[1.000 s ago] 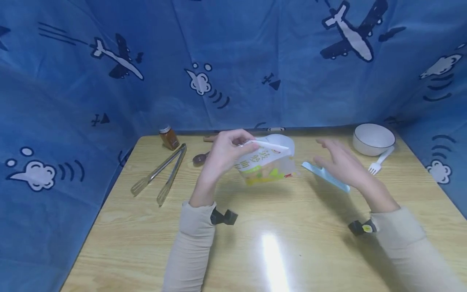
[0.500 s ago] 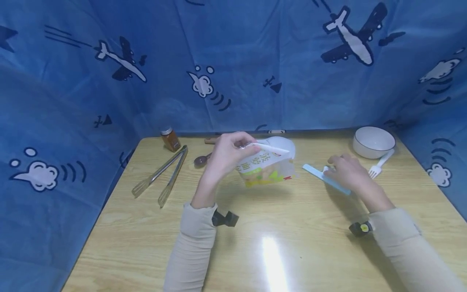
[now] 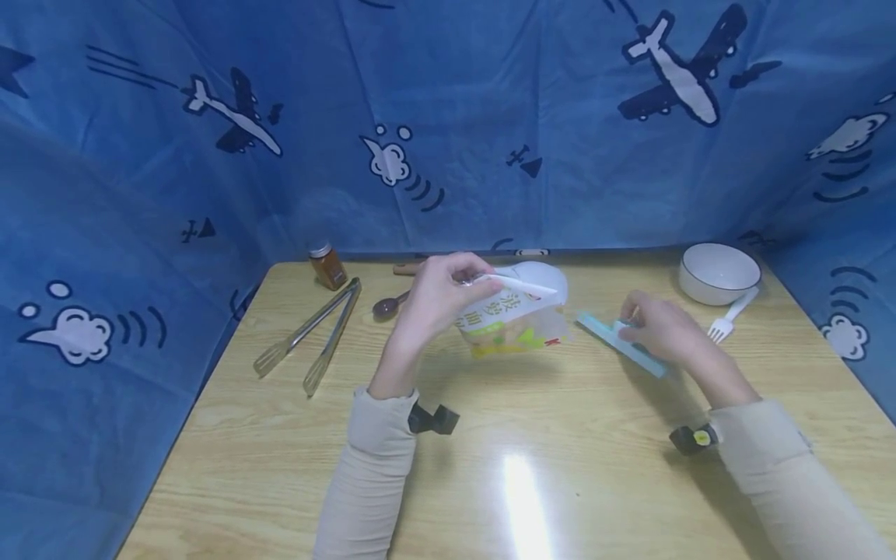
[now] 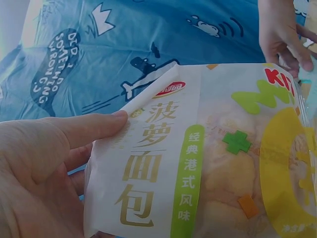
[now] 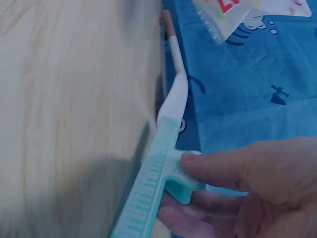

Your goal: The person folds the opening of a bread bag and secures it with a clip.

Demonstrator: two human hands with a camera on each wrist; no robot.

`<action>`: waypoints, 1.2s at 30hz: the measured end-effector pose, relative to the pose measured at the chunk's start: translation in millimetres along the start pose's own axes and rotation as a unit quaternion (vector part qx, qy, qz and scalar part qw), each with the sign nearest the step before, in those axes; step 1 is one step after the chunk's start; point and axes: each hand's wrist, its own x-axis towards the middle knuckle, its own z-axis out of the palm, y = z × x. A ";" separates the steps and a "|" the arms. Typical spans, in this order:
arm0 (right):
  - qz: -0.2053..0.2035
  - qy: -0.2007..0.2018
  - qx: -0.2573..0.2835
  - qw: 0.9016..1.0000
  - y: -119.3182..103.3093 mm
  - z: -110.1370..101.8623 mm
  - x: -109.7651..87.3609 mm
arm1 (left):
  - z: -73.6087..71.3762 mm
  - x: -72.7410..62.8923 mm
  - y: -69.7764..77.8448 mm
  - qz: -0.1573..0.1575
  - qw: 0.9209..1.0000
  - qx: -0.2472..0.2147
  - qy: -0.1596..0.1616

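Observation:
My left hand point(image 3: 437, 295) pinches a printed bread bag point(image 3: 514, 323) by its white top edge and holds it tilted over the table. In the left wrist view the thumb lies on the front of the bread bag point(image 4: 213, 158), whose yellow and green print and bread pieces show through clear film. My right hand point(image 3: 665, 327) pinches the tab of a long pale-blue bag clip point(image 3: 626, 350). The right wrist view shows thumb and fingers on both sides of that tab, with the ribbed bar of the bag clip point(image 5: 143, 193) running down to the left.
Behind the bread bag lies a spatula with a white head point(image 3: 542, 276) and wooden handle. Metal tongs point(image 3: 336, 323), a spice jar point(image 3: 327, 266) and a dark spoon point(image 3: 385, 309) are at left. A white bowl point(image 3: 717, 274) and white fork point(image 3: 728, 319) stand back right.
My right hand has come down onto the bag clip and taken hold of its tab. The clip has shifted slightly. My left hand and the bread bag have hardly moved.

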 end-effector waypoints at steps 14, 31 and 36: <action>-0.018 0.087 0.109 0.990 -37.4 -13.5 -16.1 | 1.6 0.0 -0.5 0.003 1.000 -0.004 -0.006; -0.101 0.180 0.162 0.965 -69.5 -22.1 -27.9 | 3.9 0.9 -2.6 0.015 1.000 0.014 -0.019; -0.103 0.175 0.181 0.962 -77.8 -29.7 -31.7 | 4.8 0.6 -3.3 0.030 0.999 0.014 -0.021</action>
